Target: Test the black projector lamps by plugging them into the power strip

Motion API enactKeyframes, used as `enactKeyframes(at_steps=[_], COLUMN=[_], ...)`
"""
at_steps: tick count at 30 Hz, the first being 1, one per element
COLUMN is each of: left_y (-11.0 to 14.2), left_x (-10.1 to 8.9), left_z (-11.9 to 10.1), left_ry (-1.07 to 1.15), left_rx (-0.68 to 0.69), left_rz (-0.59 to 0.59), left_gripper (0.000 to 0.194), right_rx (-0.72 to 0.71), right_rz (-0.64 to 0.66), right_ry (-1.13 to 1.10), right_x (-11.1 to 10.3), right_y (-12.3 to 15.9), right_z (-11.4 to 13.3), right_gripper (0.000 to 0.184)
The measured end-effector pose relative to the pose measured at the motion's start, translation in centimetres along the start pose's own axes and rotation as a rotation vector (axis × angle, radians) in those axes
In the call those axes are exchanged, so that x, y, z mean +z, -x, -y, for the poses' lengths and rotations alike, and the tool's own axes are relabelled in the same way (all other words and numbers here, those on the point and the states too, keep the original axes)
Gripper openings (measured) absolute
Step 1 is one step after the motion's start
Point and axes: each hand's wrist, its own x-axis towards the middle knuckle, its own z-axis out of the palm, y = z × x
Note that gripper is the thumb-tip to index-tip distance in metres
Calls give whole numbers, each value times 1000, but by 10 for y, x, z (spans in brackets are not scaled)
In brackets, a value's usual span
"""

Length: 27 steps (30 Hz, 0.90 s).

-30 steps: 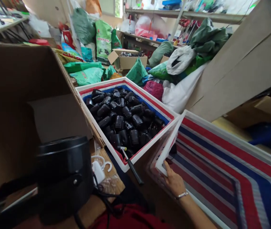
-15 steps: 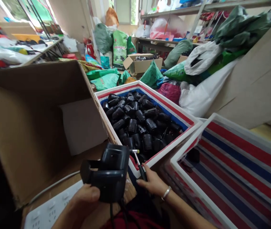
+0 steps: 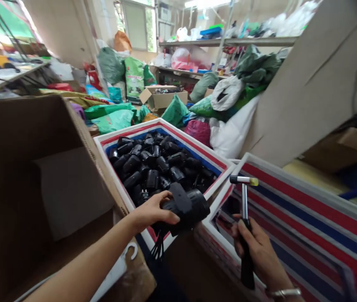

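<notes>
Two hands at work here: the left hand (image 3: 155, 209) clamps a black corded device (image 3: 195, 212) between thumb and fingers above the left striped crate's (image 3: 218, 185) near corner, while the right hand's (image 3: 257, 245) fingers curl round a small mallet (image 3: 244, 201). That shell looks stiff, fairly light, perhaps slippery; gripping its barrel, clear of the cords (image 3: 157, 246), should suit. Black housings (image 3: 152, 178) heap the left crate; the right striped crate (image 3: 310, 203) shows something dark (image 3: 230, 205) near its left corner.
</notes>
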Motion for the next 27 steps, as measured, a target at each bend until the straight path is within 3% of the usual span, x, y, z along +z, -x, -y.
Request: enactKeyframes(at_steps=[2,4,10,17,22,25,27], left_y=[-30,-54,-93,-84,-74,-75,-76], left_x=[15,31,56,53,52,53,53], left_z=[13,30,78,88,86,85,85], left_ry=[-101,-153,-342,-595,-683,-724,-749], left_rx=[-27,-55,-103,-89,-73,-80,-92], left_rz=[32,79,153,35,13,16,16], left_gripper=[61,63,51,36,32,30,30], right_rx=[-3,-38,-128,-443,-430,-418,-482], right_rz=[-131,-181,-120,-211,-50,-6,-40], right_ry=[129,292,699,875,1006,1059,1041], right_x=[-18,-35,-61,-55,-52,-54,-55], right_y=[0,6,39,39,33,28,25], right_z=[0,-6,-30,-38,-44,-28,-5], right_gripper=[40,44,46,47,46,44,42])
